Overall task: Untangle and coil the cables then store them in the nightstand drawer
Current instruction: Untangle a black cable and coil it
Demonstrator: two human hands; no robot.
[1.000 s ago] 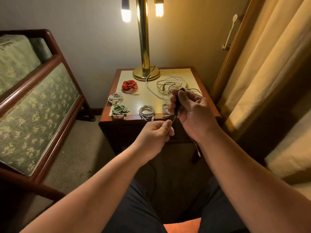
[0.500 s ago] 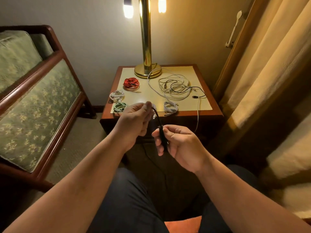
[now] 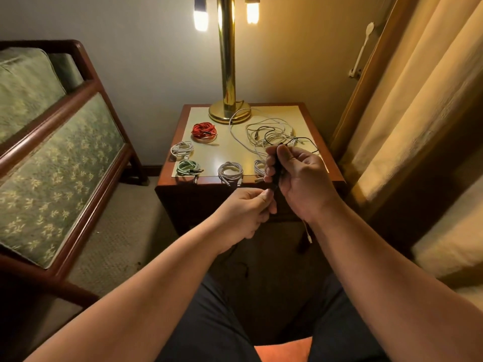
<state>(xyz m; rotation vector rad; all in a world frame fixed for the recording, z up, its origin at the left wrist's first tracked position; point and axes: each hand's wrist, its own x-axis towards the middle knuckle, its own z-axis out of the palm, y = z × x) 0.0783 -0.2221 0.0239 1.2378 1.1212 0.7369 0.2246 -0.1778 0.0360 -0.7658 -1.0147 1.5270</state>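
A black cable (image 3: 276,167) is gripped in the curled fingers of the right hand (image 3: 300,178), above the front right corner of the surface (image 3: 230,152). Its lower end is pinched by the left hand (image 3: 243,212). A tangle of cables (image 3: 271,130) is lying toward the back right corner.

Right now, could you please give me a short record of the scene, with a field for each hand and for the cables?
left hand: pinches the black cable just below the right hand
right hand: grips the black cable, bunched upright
coiled on nightstand: red coil, green coil, white coils at left, front and partly hidden behind the right hand
uncoiled: tangle of white and black cables beside the lamp base
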